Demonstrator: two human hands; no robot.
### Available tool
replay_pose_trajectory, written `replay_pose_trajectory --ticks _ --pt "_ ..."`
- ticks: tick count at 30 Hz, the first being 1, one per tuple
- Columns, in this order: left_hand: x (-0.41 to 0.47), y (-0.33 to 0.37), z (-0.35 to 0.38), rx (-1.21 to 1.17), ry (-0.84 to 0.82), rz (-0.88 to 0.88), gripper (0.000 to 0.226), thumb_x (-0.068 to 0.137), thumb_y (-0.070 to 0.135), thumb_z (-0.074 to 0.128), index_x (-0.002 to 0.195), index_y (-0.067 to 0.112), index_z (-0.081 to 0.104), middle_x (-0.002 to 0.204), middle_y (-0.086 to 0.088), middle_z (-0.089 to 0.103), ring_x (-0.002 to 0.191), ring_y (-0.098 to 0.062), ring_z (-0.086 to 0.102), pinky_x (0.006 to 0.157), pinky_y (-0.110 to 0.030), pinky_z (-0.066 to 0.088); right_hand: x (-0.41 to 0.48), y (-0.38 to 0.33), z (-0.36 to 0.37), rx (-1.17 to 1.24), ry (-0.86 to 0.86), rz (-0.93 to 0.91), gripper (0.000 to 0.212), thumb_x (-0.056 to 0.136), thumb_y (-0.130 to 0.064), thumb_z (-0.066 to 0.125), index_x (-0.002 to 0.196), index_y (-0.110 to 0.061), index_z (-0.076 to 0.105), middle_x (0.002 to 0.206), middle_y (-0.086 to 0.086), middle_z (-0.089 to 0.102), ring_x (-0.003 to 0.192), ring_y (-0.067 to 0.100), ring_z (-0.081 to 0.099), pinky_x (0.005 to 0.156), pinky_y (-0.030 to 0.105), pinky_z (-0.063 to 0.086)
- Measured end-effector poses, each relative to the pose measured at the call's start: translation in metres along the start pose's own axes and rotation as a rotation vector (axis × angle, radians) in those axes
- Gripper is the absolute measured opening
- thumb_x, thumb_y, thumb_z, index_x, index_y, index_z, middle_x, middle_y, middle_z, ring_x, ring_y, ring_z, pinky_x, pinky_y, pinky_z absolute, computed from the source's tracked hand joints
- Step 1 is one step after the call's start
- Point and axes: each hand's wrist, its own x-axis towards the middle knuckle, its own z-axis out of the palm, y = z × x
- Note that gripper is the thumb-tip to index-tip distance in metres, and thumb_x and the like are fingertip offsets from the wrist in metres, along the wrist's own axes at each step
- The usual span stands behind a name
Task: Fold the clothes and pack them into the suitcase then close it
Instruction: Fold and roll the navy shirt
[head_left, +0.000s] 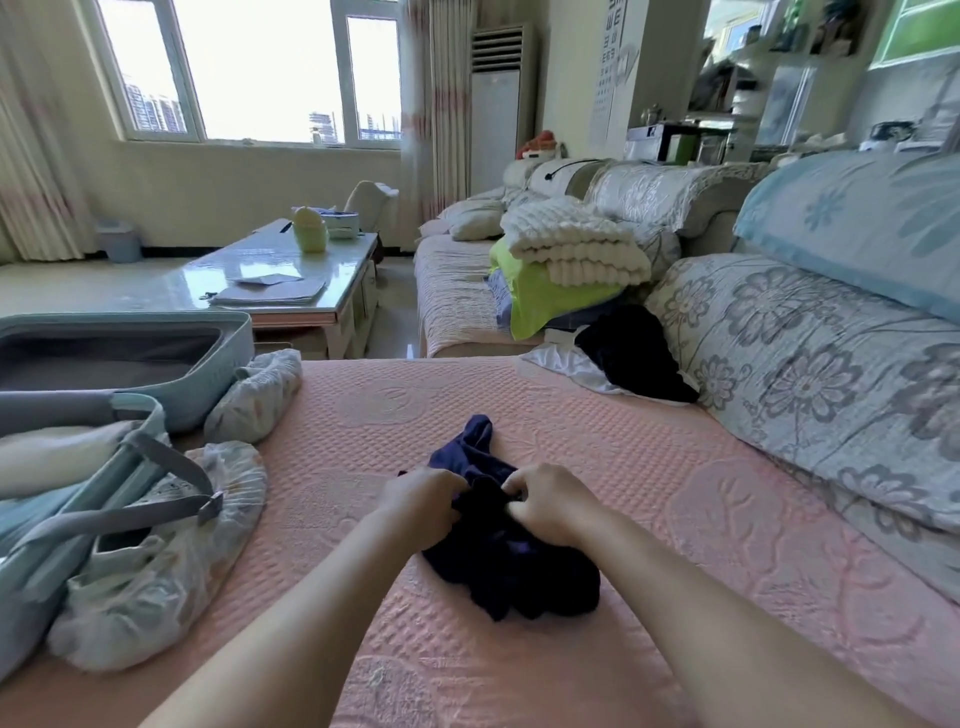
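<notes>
Garment (498, 561), navy, crumpled on the pink sofa cover (649, 467); we see left hand (421, 499) and right hand (550, 506) both pinching its top edge, fingertips hidden in cloth. Open suitcase (228, 353) lies left, partly cropped.

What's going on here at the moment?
A person is working on a crumpled navy-blue fabric garment, gripping it with the left hand and the right hand on the pink quilted sofa cover. It is not yet folded. The light-blue hard-shell suitcase lies open to the left. A black garment lies bunched by the backrest.
</notes>
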Motion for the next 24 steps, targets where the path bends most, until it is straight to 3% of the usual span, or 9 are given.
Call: replay_pose_trajectory --ticks 4,7,9,11,13,15,18,21,24 --pt "0.012 -0.006 -0.012 -0.321 0.329 -0.069 0.02 0.096 0.017 0.046 0.105 0.022 0.062 0.106 -0.006 0.066 0.095 -0.03 0.063 0.071 -0.033 0.044 0.005 -0.003 -0.014 0.204 0.057 0.005 0.024 0.082 -0.044 0.071 0.102 -0.032 0.069 0.091 -0.011 0.064 0.088 0.009 0.061 0.074 0.022 0.046" --pt "0.012 -0.022 -0.027 -0.329 0.547 -0.115 0.014 0.092 0.008 0.047 0.096 0.017 0.057 0.1 -0.009 0.064 0.089 -0.036 0.064 0.067 -0.035 0.046 0.003 -0.002 -0.015 0.1 -0.159 0.011 0.081 0.059 -0.071 0.078 0.131 -0.039 0.055 0.131 -0.006 0.051 0.123 0.015 0.05 0.102 0.036 0.046" --pt "0.007 -0.033 -0.036 -0.236 0.603 -0.173 0.019 0.092 0.006 0.045 0.101 0.016 0.058 0.104 -0.01 0.065 0.093 -0.035 0.065 0.068 -0.033 0.044 0.0 -0.005 -0.016 -0.035 -0.275 0.042 0.111 0.055 -0.067 0.084 0.15 -0.041 0.033 0.148 -0.004 0.037 0.139 0.02 0.036 0.113 0.043 0.038" --pt "-0.001 -0.046 -0.043 -0.177 0.533 -0.362 0.028 0.096 0.008 0.038 0.112 0.018 0.058 0.115 -0.009 0.064 0.104 -0.031 0.064 0.074 -0.034 0.045 -0.002 -0.011 -0.014 -0.182 -0.288 0.014 0.111 0.061 -0.054 0.086 0.153 -0.041 0.027 0.153 -0.001 0.034 0.141 0.024 0.033 0.114 0.045 0.036" --pt "-0.009 -0.063 -0.045 -0.104 0.303 -0.583 0.035 0.098 0.009 0.033 0.123 0.02 0.056 0.127 -0.008 0.061 0.116 -0.029 0.06 0.084 -0.037 0.048 0.0 -0.018 -0.009 -0.188 -0.186 -0.006 0.079 0.078 -0.039 0.074 0.149 -0.038 0.038 0.151 0.0 0.044 0.136 0.025 0.044 0.11 0.04 0.041" --pt "-0.021 -0.07 -0.044 0.035 0.069 -0.653 0.042 0.095 0.012 0.042 0.136 0.019 0.048 0.139 -0.007 0.053 0.127 -0.027 0.053 0.097 -0.04 0.045 0.0 -0.03 -0.008 -0.149 -0.091 0.004 0.051 0.091 -0.029 0.056 0.141 -0.035 0.052 0.143 0.001 0.055 0.127 0.026 0.054 0.103 0.035 0.045" --pt "-0.031 -0.065 -0.032 0.12 -0.032 -0.327 0.07 0.084 0.025 0.06 0.147 0.032 0.029 0.15 -0.002 0.036 0.138 -0.026 0.035 0.113 -0.043 0.024 -0.002 -0.046 -0.009 -0.122 -0.085 0.012 0.051 0.093 -0.023 0.045 0.142 -0.033 0.053 0.144 -0.001 0.056 0.127 0.026 0.054 0.102 0.034 0.044" --pt "-0.038 -0.047 -0.024 -0.235 -0.207 0.038 0.085 0.072 0.037 0.065 0.146 0.045 0.025 0.141 0.007 0.047 0.132 -0.019 0.039 0.116 -0.037 0.022 -0.004 -0.056 -0.005 0.062 -0.056 -0.078 0.047 0.09 -0.017 0.046 0.133 -0.029 0.062 0.134 0.002 0.063 0.121 0.025 0.057 0.097 0.03 0.045" --pt "-0.032 -0.051 -0.023 -0.376 0.08 0.078 0.047 0.081 0.018 0.065 0.124 0.035 0.058 0.115 0.006 0.065 0.104 -0.009 0.055 0.087 -0.022 0.039 -0.006 -0.064 -0.007 0.253 0.061 -0.136 0.038 0.091 -0.013 0.055 0.127 -0.022 0.065 0.122 0.003 0.067 0.115 0.022 0.06 0.09 0.022 0.043"
